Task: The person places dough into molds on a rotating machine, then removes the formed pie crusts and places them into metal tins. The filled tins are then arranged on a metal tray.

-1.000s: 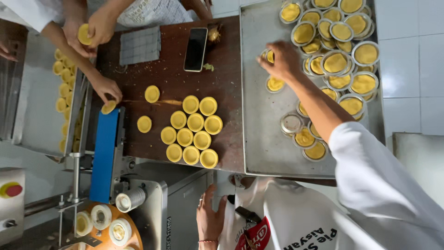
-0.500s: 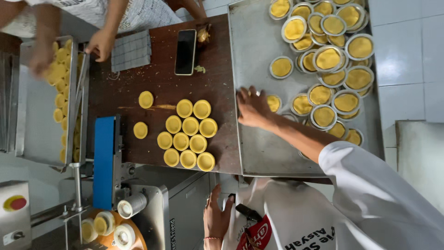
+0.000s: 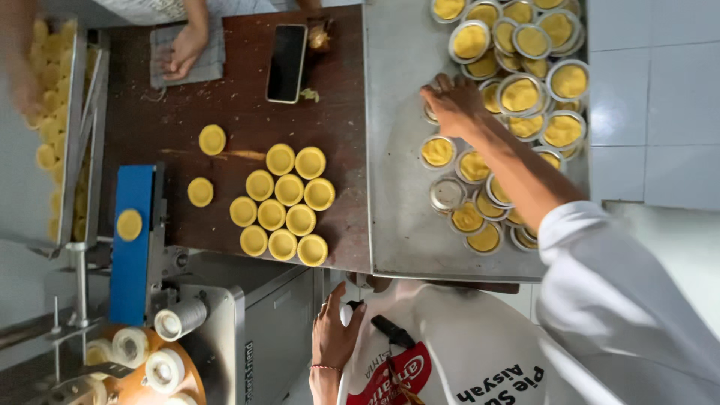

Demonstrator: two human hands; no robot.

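Note:
My right hand (image 3: pixel 454 105) reaches over the metal tray (image 3: pixel 397 225), and its fingers curl over a tart tin (image 3: pixel 431 114) at the edge of several dough-lined tins (image 3: pixel 525 97). One lined tin (image 3: pixel 437 151) and an empty tin (image 3: pixel 447 193) lie just below the hand. My left hand (image 3: pixel 334 337) stays low by the table's front edge against my white apron, fingers apart, with nothing clearly held. Several yellow dough discs (image 3: pixel 281 202) lie clustered on the brown table (image 3: pixel 225 97).
Another person's hand (image 3: pixel 184 49) rests on a grey cloth, and their other arm (image 3: pixel 22 75) blurs over a side tray of dough rounds (image 3: pixel 52 127). A black phone (image 3: pixel 287 62) lies on the table. A blue conveyor (image 3: pixel 131 247) carries one disc above the machine's rollers (image 3: pixel 161 352).
My right hand moved from the bare part of the tray up into the tins. The other person's hand came down onto the grey cloth. My left hand stayed put.

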